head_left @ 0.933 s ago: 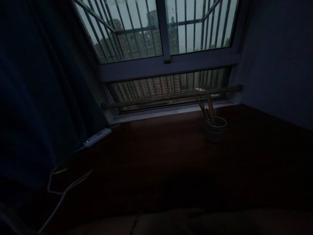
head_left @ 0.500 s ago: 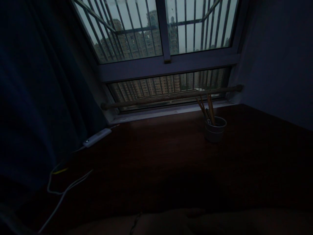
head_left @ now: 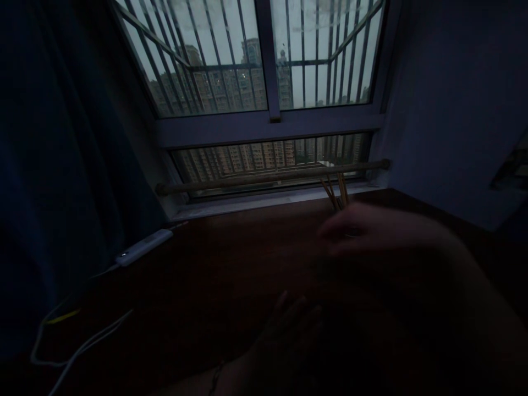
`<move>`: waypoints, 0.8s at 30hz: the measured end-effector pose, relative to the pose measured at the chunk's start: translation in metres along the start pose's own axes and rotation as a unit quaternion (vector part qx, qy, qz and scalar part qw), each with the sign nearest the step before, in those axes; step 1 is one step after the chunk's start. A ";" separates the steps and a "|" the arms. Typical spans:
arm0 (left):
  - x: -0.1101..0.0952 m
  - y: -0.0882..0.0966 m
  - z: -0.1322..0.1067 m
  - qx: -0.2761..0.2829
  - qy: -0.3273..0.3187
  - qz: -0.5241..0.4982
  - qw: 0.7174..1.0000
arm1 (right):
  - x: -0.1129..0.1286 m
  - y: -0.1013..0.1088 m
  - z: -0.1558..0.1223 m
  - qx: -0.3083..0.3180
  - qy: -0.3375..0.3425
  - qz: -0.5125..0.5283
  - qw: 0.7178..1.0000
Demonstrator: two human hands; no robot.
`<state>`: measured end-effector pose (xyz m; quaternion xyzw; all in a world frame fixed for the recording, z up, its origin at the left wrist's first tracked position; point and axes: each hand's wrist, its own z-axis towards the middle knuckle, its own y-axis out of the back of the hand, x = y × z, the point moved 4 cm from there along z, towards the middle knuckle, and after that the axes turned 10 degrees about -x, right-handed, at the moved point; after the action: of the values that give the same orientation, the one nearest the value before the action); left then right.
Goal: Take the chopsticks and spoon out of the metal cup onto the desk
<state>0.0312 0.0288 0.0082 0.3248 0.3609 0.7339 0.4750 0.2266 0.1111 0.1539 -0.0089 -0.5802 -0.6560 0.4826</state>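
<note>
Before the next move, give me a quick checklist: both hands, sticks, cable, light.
1. Right hand clear of the sticks: cannot tell; it overlaps them in view and is blurred.
2. Lower ends of the sticks in sight: not ok; the right hand hides them.
3. Left hand open: ok; fingers look spread, though dim.
4. White cable away from both hands: ok; it lies off to the left.
5. Light on the table: not ok; very dark, especially near the left hand.
</note>
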 end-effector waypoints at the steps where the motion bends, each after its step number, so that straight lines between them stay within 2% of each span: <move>1: 0.000 -0.003 0.000 -0.015 -0.009 0.025 1.000 | -0.008 0.026 0.009 -0.018 0.005 0.017 1.000; 2: -0.001 -0.007 0.000 -0.032 -0.021 0.054 0.998 | -0.021 0.056 0.016 -0.143 -0.009 0.036 0.989; 3: -0.002 -0.011 0.000 -0.051 -0.034 0.084 0.995 | -0.038 0.081 0.019 -0.282 -0.033 0.049 0.958; 4: -0.004 -0.016 -0.001 -0.066 -0.047 0.108 0.991 | -0.059 0.099 0.018 -0.417 -0.067 0.059 0.904; 5: -0.005 -0.020 -0.001 -0.078 -0.059 0.123 0.988 | -0.083 0.107 0.015 -0.510 -0.108 0.065 0.851; 6: -0.006 -0.024 -0.002 -0.087 -0.067 0.127 0.986 | -0.107 0.109 0.014 -0.565 -0.167 0.052 0.806; 7: -0.006 -0.028 -0.003 -0.093 -0.071 0.126 0.985 | -0.131 0.105 0.014 -0.572 -0.238 0.014 0.784; 8: -0.006 -0.031 -0.004 -0.097 -0.073 0.124 0.985 | -0.150 0.099 0.018 -0.545 -0.284 -0.025 0.789; 11: -0.004 -0.035 -0.005 -0.102 -0.060 0.122 0.985 | -0.187 0.080 0.031 -0.447 -0.315 -0.045 0.836; 14: -0.001 -0.035 -0.004 -0.079 -0.062 0.127 0.987 | -0.198 0.070 0.039 -0.338 -0.333 -0.101 0.874; 17: 0.002 -0.036 -0.004 -0.063 -0.071 0.134 0.986 | -0.203 0.063 0.042 -0.254 -0.355 -0.138 0.889; 24: 0.005 -0.048 -0.006 -0.047 -0.044 0.127 0.990 | -0.210 0.044 0.047 -0.198 -0.377 -0.118 0.897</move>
<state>0.0465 0.0457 -0.0343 0.3773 0.2609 0.7892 0.4083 0.3418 0.2840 0.0822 -0.2827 -0.5736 -0.7568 0.1350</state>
